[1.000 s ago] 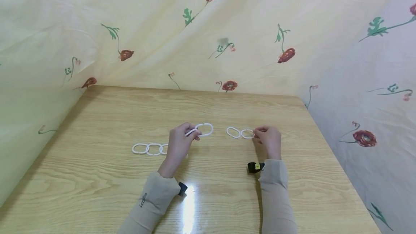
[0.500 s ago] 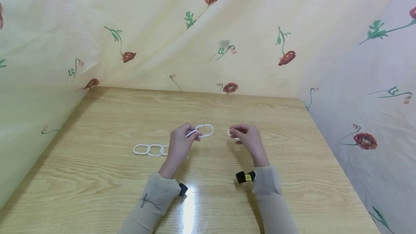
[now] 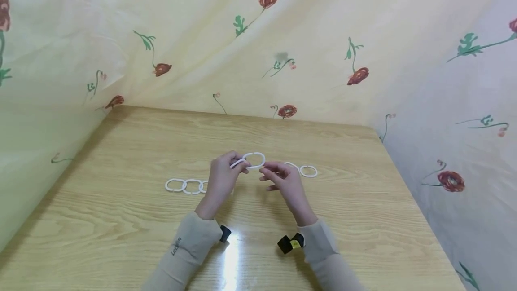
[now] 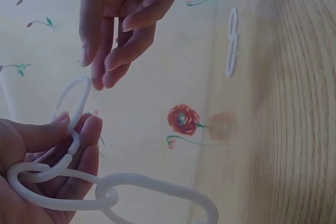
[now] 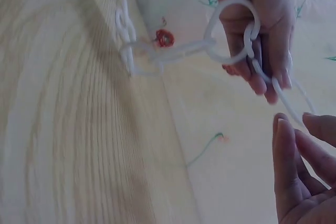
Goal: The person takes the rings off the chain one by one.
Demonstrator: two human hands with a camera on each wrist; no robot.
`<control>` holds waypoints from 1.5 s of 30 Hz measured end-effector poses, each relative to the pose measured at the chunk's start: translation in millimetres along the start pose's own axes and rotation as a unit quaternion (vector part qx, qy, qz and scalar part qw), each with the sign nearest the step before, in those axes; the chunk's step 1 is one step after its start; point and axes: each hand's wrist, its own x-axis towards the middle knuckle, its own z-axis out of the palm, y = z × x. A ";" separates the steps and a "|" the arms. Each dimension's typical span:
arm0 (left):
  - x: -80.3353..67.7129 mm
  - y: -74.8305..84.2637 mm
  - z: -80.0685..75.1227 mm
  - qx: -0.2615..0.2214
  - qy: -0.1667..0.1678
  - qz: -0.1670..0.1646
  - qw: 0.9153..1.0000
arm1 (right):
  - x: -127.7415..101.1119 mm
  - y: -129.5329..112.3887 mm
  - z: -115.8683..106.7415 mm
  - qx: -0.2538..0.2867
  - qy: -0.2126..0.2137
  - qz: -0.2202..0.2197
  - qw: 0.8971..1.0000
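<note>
The white ring chain (image 3: 190,186) lies at centre frame on the wooden table (image 3: 121,219), its end link pinched up in my left hand (image 3: 222,178). A loose ring pair (image 3: 304,170) sits right of my right hand (image 3: 282,182), fingers relaxed, holding nothing; my hands hide some links

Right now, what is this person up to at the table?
A person is working with white plastic rings. The left hand grips the raised end of a ring chain that trails onto the wooden table. The right hand, holding nothing, reaches toward the raised ring. A linked pair of rings lies beside it.
</note>
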 end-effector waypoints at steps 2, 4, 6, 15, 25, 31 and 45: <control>-0.4 -0.1 0.0 -0.003 -0.006 -0.002 1.000 | -1.7 -0.7 3.7 0.018 0.003 0.000 1.000; -1.9 -0.7 0.6 -0.016 -0.017 -0.002 1.000 | -3.3 -0.8 6.4 0.027 0.003 -0.003 1.000; -4.3 -1.8 1.8 -0.040 -0.029 0.000 0.999 | -4.8 0.0 8.5 0.031 0.002 -0.007 0.999; -11.3 -10.5 4.7 -0.133 -0.024 -0.013 0.991 | -13.7 -0.2 16.0 0.049 0.016 -0.032 0.998; -16.2 -13.4 -0.4 -0.164 -0.072 -0.010 0.984 | -19.9 -6.7 21.0 0.081 0.032 -0.033 0.996; -20.9 -16.6 -4.2 -0.169 -0.106 0.014 0.980 | -22.6 -10.5 19.1 0.075 0.033 -0.028 0.996; -29.5 -18.2 -14.0 -0.112 -0.102 0.003 0.988 | -31.9 -13.8 18.8 0.057 0.018 -0.032 0.998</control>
